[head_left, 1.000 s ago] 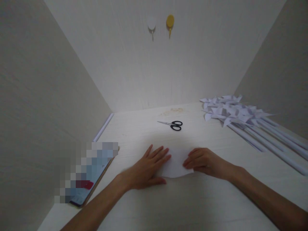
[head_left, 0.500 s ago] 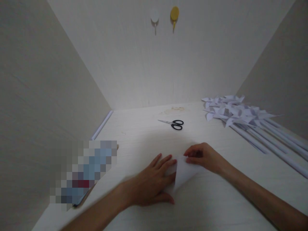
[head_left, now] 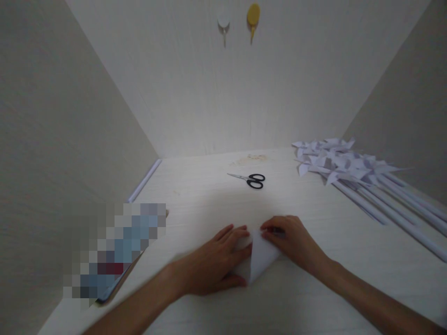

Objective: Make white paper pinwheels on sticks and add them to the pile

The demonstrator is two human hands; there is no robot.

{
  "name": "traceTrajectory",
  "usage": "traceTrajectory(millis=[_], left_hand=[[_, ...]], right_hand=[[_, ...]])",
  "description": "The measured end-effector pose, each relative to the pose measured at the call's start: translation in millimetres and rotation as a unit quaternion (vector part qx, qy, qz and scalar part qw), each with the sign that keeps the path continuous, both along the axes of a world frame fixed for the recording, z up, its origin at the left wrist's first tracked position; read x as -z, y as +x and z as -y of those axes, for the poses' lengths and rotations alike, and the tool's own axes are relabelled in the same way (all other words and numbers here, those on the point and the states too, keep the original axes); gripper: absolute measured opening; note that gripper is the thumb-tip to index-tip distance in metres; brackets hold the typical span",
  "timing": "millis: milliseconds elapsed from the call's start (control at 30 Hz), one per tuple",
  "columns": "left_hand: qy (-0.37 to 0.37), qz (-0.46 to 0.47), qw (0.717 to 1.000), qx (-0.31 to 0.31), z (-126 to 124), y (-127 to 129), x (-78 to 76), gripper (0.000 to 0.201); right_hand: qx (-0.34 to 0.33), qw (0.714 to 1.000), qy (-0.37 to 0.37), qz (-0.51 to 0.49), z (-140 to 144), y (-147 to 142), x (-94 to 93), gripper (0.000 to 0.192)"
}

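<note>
Two hands, left hand [head_left: 213, 263] and right hand [head_left: 291, 242], flank folded paper [head_left: 260, 258].

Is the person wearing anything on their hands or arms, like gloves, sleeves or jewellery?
No. The left hand and right hand are both bare, with no gloves, rings or bracelets to be seen. Both forearms are uncovered as far as the picture's edge, so no sleeve shows, and neither wrist carries a watch. The fingernails look short and unpainted.
</note>
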State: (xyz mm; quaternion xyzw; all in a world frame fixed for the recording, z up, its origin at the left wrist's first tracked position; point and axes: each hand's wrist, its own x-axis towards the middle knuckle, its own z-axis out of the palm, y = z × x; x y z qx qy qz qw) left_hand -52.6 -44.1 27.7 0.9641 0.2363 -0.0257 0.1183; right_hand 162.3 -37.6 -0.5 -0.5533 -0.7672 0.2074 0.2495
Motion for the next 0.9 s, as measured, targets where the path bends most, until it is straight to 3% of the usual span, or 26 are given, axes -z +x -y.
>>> traceTrajectory(millis=[300,900], left_hand=[[-0.012,0.015,1.000,0.008,-1.4,-0.2,0.6,0.061],[-0.014,-0.019,0.999,0.032,-5.8,-2.3,2.1,0.052]], right_hand=[[0.034,0.999,-0.025,-0.017,-0.4,-3.3,-3.1,0.003],[0.029,0.996,-0.064,-0.059,-2.7,-3.4,-3.6,0.014]])
